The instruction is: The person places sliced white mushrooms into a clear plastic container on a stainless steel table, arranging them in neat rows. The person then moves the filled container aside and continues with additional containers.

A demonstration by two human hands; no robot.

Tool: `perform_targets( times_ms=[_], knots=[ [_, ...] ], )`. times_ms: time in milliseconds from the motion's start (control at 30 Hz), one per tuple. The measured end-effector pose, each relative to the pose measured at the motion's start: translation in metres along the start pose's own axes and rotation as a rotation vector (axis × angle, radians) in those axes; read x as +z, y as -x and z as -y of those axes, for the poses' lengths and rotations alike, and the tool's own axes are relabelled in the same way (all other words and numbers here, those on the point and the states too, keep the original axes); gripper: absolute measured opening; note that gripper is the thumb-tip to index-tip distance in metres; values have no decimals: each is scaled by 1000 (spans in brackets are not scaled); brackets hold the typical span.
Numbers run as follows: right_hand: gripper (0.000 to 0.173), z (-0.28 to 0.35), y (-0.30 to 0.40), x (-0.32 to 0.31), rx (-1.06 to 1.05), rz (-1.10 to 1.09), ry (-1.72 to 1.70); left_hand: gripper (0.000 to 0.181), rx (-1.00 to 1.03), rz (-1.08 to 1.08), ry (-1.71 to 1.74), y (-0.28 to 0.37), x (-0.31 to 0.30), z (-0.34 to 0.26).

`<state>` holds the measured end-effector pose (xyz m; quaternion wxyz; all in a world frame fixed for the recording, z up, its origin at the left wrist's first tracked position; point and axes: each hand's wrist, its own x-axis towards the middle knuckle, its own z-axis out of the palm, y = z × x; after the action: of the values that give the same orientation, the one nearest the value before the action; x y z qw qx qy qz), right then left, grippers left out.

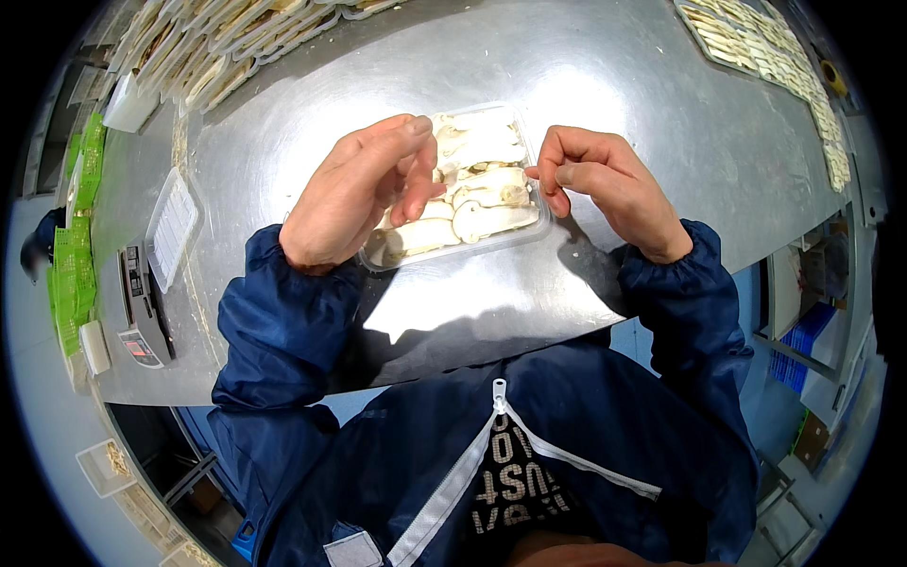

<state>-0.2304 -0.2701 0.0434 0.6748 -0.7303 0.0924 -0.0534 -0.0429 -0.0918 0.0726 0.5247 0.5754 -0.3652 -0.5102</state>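
Observation:
A clear plastic tray [468, 253] lies on the steel table before me, filled with rows of pale mushroom slices [496, 218]. My left hand [368, 188] hovers over the tray's left side, fingers loosely curled, and hides part of the slices there. Nothing shows in its grasp. Just off the right rim is my right hand [606, 188], its fingers bent and slightly apart, also with nothing visible in it. One of its fingertips overlaps the tray's edge in the picture; whether it touches cannot be told.
Stacked trays of slices [241, 35] stand at the back left of the steel table [453, 67]. More filled trays [751, 53] line the far right edge. On the left are an empty tray [172, 227], a digital scale [142, 312] and green baskets [73, 276]. Another person [42, 241] appears far left.

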Motion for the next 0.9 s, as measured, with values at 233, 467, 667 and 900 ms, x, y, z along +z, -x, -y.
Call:
perform_targets(
  times_ms=[233,467,667,900],
  knots=[
    [14,1,0,0,9,-3,-18,36,-1,-9,-54,-2,3,-3],
    [15,0,0,-1,2,1,-13,38,-1,-13,27,-3,2,0],
    [16,-1,-1,-2,-19,4,-24,36,28,3,-14,-2,0,2],
    [12,4,3,-6,-74,-66,53,39,31,-48,16,-1,1,0]
  ],
)
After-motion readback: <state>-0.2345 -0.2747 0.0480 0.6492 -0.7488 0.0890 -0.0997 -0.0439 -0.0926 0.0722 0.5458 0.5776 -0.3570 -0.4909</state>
